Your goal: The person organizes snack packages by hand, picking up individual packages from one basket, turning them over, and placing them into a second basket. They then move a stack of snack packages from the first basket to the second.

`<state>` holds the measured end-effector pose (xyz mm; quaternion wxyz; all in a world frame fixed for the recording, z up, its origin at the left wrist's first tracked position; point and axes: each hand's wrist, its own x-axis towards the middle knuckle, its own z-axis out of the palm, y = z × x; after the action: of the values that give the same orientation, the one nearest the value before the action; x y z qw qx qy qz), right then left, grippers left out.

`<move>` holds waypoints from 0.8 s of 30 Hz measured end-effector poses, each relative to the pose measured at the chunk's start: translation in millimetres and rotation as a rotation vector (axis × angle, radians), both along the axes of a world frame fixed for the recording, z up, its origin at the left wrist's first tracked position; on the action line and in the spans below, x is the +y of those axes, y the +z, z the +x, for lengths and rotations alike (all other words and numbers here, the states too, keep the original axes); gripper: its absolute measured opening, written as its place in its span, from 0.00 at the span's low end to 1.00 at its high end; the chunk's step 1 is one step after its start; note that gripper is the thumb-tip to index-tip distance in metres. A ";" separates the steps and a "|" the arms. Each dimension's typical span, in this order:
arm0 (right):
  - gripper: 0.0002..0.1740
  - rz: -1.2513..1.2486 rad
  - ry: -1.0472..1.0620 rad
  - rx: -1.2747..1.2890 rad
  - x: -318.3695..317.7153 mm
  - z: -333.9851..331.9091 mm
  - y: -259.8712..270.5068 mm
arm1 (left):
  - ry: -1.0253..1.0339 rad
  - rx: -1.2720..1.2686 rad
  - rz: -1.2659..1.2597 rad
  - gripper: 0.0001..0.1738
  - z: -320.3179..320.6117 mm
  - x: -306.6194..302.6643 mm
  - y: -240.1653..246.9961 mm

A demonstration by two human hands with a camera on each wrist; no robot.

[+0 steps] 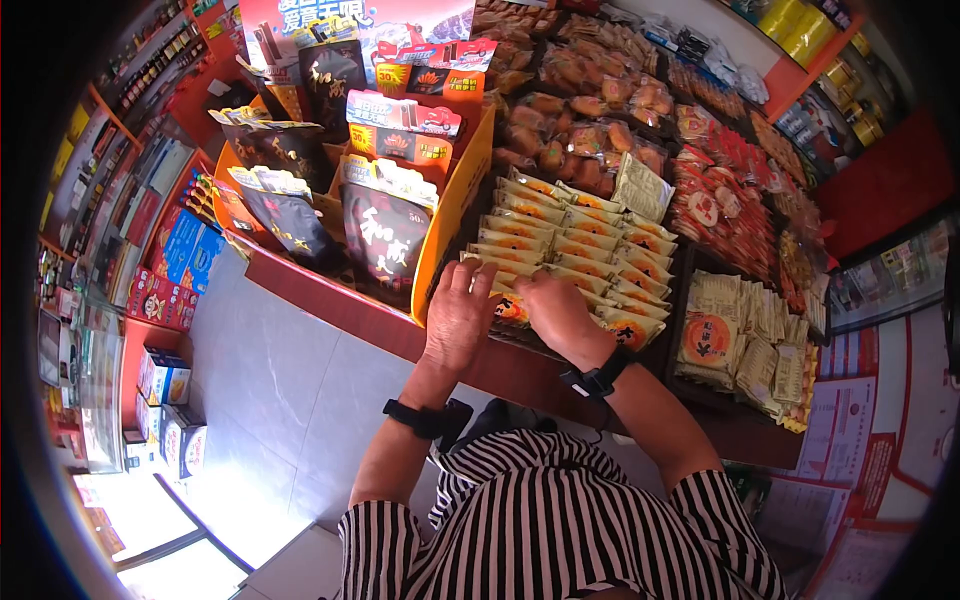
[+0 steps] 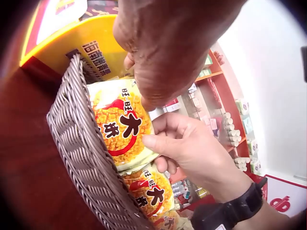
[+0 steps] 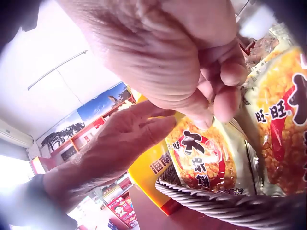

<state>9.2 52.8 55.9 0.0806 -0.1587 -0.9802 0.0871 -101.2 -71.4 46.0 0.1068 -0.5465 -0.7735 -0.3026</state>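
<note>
Lies at the centre of the head view, front-left corner of the stacked rows: rice cracker packet [image 2: 122, 127], square, glossy, 1 of many alike. Wrapped in cream film with a bright orange cracker print and a curved red band. Lettered in black, 旺旺 small and 大米饼 larger. Sits in a grey woven basket [image 2: 72, 120], close to the rim. Followed along the rim in the left wrist view by a matching packet [image 2: 151, 189], lettered the same way.

Gripped at the edge by the right hand [image 1: 562, 315], thumb on the printed face, fingers bent behind. Reached also by the left hand [image 1: 460, 322], fingers long and loosely extended at the packet's upper corner, partly hidden; cannot tell whether pinching.

Placed just beside, left of the basket: yellow display box [image 1: 455, 225], marked 海南 at the start of a line of black characters, remainder not clear. Filled with black pouches [image 1: 385, 235], marked 和成天 and 50, plus red pouches [image 1: 405, 130], marked 30 on yellow. Backed at upper left by a promotional board [image 1: 355, 30], reading 爱意无限. Stacked at right: more cream packets [image 1: 712, 325] with orange discs.
</note>
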 end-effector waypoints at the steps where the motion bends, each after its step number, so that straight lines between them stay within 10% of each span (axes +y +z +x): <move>1: 0.07 0.001 -0.001 0.001 0.7 -0.8 -0.5 | 0.005 0.056 -0.032 0.23 -0.6 2.1 -0.1; 9: 0.03 -0.158 0.036 0.092 15.0 -6.1 -13.1 | -0.089 -0.172 -0.077 0.23 -16.3 16.4 -30.2; 14: 0.05 -0.168 0.046 0.085 16.6 -5.0 -13.5 | 0.258 -0.485 0.071 0.33 -8.1 22.6 -42.2; 24: 0.05 -0.171 0.086 0.104 20.6 -7.4 -20.9 | 0.065 -0.854 0.010 0.30 -20.1 18.1 -36.4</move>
<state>1.8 73.4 35.0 0.1136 -0.1183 -0.9695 0.1819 -121.4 -53.3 9.6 -0.2110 -0.3470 -0.7634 -0.5022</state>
